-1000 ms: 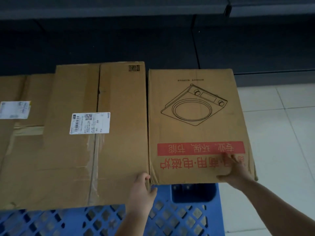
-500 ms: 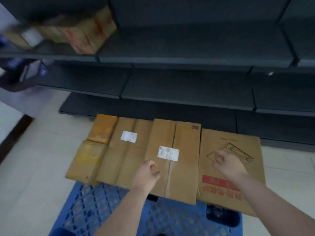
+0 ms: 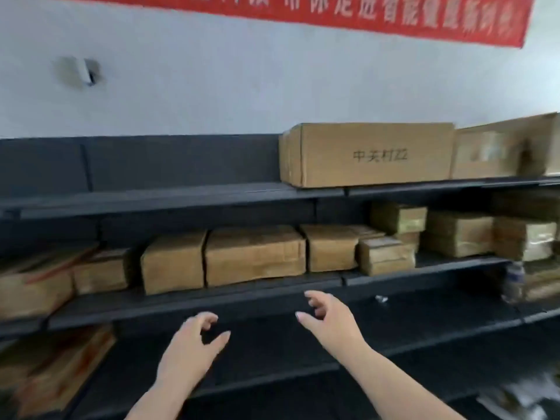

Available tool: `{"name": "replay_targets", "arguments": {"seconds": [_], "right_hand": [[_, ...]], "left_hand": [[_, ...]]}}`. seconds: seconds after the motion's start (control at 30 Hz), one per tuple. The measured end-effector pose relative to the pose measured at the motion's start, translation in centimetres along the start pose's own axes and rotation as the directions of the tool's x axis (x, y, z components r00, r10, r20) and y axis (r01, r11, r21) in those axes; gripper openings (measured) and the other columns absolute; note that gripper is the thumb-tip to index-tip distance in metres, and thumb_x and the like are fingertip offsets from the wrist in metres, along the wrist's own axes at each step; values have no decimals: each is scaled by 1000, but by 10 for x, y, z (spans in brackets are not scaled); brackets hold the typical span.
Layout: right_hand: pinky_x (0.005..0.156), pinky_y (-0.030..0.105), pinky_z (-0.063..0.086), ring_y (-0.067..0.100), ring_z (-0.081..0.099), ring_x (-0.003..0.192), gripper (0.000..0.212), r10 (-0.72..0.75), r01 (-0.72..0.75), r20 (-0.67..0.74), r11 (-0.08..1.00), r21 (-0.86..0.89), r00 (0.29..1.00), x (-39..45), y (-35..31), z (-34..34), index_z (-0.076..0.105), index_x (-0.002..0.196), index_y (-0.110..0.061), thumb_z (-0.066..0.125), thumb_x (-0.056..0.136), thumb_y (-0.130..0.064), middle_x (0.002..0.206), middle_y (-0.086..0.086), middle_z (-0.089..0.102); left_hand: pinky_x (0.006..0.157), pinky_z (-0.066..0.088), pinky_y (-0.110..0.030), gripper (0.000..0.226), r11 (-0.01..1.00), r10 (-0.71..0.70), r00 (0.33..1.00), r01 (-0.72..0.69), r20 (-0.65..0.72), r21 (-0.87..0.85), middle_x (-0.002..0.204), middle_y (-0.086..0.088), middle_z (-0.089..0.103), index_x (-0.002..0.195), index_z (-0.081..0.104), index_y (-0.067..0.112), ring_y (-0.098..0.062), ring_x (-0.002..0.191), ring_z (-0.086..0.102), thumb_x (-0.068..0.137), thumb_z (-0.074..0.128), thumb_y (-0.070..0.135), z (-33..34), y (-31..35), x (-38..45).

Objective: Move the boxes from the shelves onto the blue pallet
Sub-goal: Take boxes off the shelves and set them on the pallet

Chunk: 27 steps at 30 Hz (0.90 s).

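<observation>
Dark shelves (image 3: 194, 307) face me, stacked with brown cardboard boxes. A wide box (image 3: 254, 256) sits mid-shelf, with a narrower box (image 3: 172, 263) on its left and a smaller one (image 3: 331, 248) on its right. A long box with black print (image 3: 368, 154) lies on the top shelf. My left hand (image 3: 189, 347) and my right hand (image 3: 328, 321) are raised in front of the shelf edge below the wide box, fingers loosely curled, holding nothing. The blue pallet is out of view.
More boxes fill the shelf at the right (image 3: 457, 233) and left (image 3: 33, 286). A plastic bottle (image 3: 512, 280) stands at the right on a lower shelf. A red banner (image 3: 394, 16) hangs on the white wall above.
My view has swung up from the pallet and its boxes to the shelves. Both hands have let go of the printed box and now reach toward the shelf.
</observation>
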State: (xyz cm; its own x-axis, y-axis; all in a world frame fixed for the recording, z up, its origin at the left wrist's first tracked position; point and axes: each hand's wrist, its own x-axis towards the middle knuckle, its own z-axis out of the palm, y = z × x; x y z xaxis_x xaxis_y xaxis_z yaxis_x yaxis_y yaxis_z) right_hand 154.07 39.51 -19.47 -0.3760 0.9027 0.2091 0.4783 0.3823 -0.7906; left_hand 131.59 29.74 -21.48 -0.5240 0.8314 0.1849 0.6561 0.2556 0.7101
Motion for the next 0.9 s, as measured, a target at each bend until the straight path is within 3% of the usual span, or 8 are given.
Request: {"name": "replay_targets", "arguments": {"seconds": [0.13,0.3,0.53,0.73,0.9], "right_hand": [[93,27,45,11,50,110,54,12,-5,-195,999,36,981,31,-14,-79,46,136,-22,64,87,-37,126,-6,53],[96,31,43,19,50,120,58,37,5,-336,992,124,941,91,9,-168,45,137,-18,66,86,-37,134,3,51],[99,36,40,27,43,128,74,67,56,-497,972,228,865,208,45,-300,35,143,-14,69,83,-39,144,10,39],[106,47,34,33,29,138,87,59,64,-584,980,188,809,303,61,-392,21,149,-22,68,81,-47,153,11,22],[113,46,23,31,5,146,89,18,-23,-563,1000,-1,826,362,59,-418,7,151,-33,56,82,-62,159,14,3]], "left_hand": [[84,46,-32,38,978,194,978,-199,-77,-57,114,6,51,118,50,28,-13,102,50,85,63,42,-7,97,39],[84,44,-31,51,954,265,954,-280,-142,-104,128,-2,51,131,45,20,-17,107,51,87,61,41,9,196,90],[103,37,-46,68,941,299,908,-332,-293,-67,148,-10,33,143,32,22,-30,133,37,86,62,43,33,316,193],[110,24,-53,75,958,271,878,-285,-395,26,156,-7,13,149,16,33,-36,141,14,87,53,55,34,385,280],[110,16,-62,65,943,226,912,-116,-344,311,158,3,-8,147,4,45,-32,144,-2,90,28,66,43,408,321]]}}
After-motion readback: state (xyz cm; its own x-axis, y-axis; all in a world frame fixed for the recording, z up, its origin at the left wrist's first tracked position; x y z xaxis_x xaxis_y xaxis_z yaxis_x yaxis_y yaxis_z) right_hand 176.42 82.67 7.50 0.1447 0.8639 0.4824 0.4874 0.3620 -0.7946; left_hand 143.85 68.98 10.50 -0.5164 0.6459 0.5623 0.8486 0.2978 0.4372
